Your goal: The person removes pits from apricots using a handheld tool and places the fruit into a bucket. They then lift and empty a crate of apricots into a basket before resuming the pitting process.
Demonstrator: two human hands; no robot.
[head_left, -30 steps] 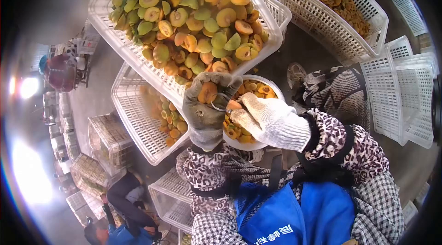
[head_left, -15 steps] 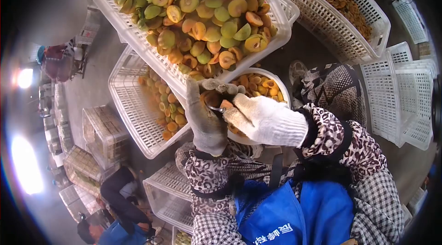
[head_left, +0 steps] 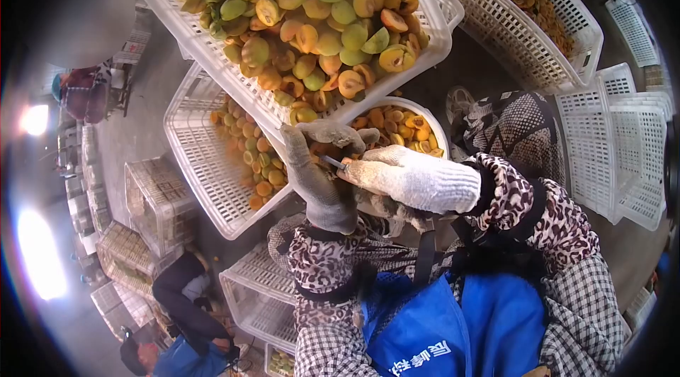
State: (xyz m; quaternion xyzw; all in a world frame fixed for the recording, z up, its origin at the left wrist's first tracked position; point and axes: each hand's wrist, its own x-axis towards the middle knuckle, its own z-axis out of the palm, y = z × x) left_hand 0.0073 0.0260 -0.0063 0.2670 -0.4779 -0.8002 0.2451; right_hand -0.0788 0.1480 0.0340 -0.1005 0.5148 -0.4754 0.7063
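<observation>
My left hand (head_left: pixel 319 178), in a grey-stained knit glove, is curled at the near corner of a white crate (head_left: pixel 265 118) heaped with green and orange apricot halves (head_left: pixel 312 30). Between its thumb and fingers is a shaded orange-brown apricot half (head_left: pixel 322 149), mostly hidden. My right hand (head_left: pixel 404 175), gloved in white, grips a small metal-bladed pitting tool (head_left: pixel 333 162); the blade points into the left palm. Just beyond the hands is a round white bucket (head_left: pixel 445 137) with orange fruit pieces, partly covered by the right hand.
A lower white crate (head_left: pixel 212 196) at the left holds more apricot halves. Another crate (head_left: pixel 520 69) at upper right contains orange-brown pieces. Stacked white baskets (head_left: pixel 609 150) stand at right. Further crates (head_left: pixel 159 200) and a seated person in blue (head_left: pixel 184 356) are at lower left.
Both hands have shifted slightly, the right one a little to the right and down. The tool's blade has turned and shows as a straight strip instead of a curve.
</observation>
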